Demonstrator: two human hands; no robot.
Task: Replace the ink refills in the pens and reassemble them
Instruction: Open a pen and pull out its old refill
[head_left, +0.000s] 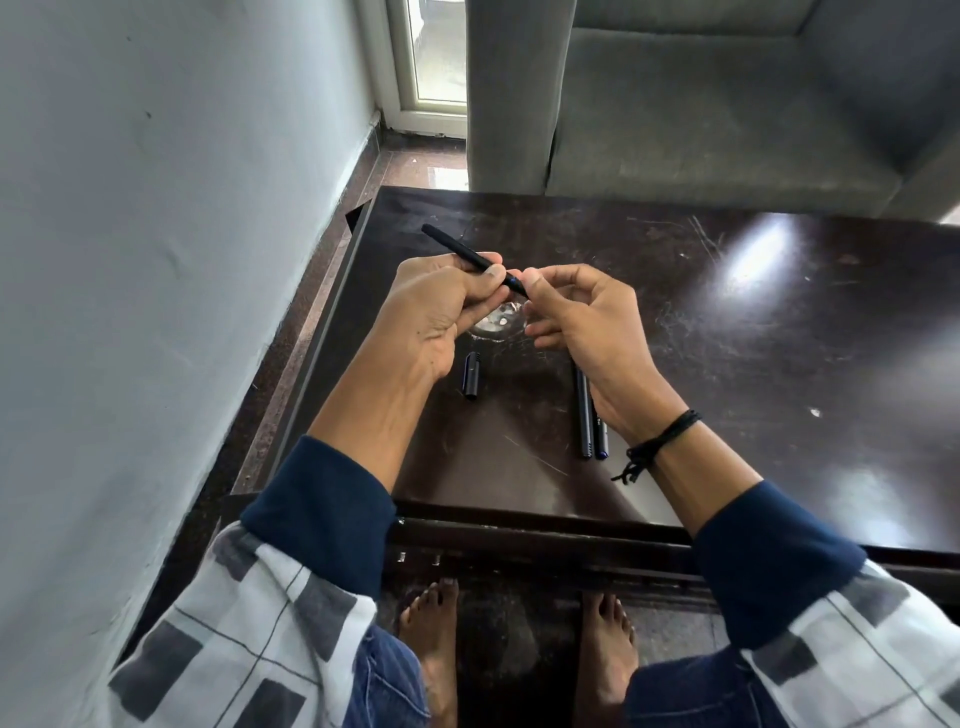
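Note:
My left hand (441, 306) grips a black pen barrel (454, 249) that points up and to the left above the dark table (727, 322). My right hand (582, 317) pinches the pen's front tip end (517, 285) between thumb and forefinger, right next to my left thumb. A black pen cap (471, 375) lies on the table below my left hand. Two more pens (589, 415) lie side by side under my right wrist, partly hidden by it.
A grey wall runs along the left, close to the table's left edge. A grey sofa (727, 104) stands behind the table's far edge. A round scuffed mark (493, 325) shows on the table under my hands. My bare feet are below the near edge.

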